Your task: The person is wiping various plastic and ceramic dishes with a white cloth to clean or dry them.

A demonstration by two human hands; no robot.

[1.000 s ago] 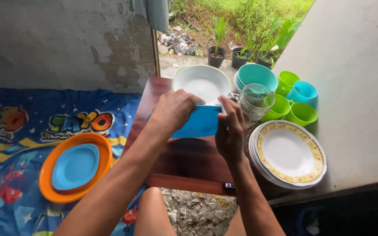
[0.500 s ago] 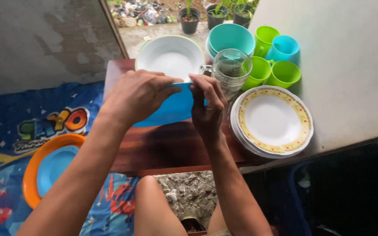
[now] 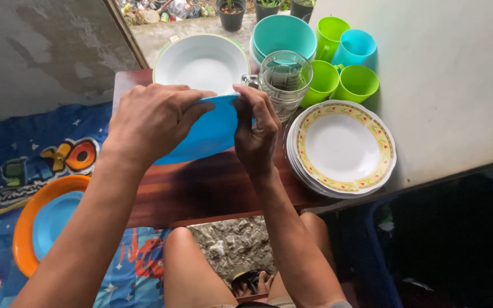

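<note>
Outdoors beside a weathered wall, we sit at a low wooden desk (image 3: 201, 191) with both hands closed on a blue plate (image 3: 209, 134), held tilted just above the desk top. Our left hand (image 3: 152, 122) wraps its fingers over the plate's upper rim from the left; our right hand (image 3: 255, 128) pinches the same rim at its right end, thumb and fingers shut on the edge. Directly beyond the hands lies a white bowl (image 3: 201, 60) with a green rim. Just past the right hand stands a clear glass mug (image 3: 283, 80), and beyond it a teal bowl (image 3: 283, 34) and a cluster of green and blue cups (image 3: 343, 63). To the right of the right hand rests a stack of white plates with yellow borders (image 3: 342, 147). Well left of the left hand, on a blue patterned sheet (image 3: 47, 154), an orange plate (image 3: 24, 228) carries a smaller blue plate (image 3: 55, 222).
</note>
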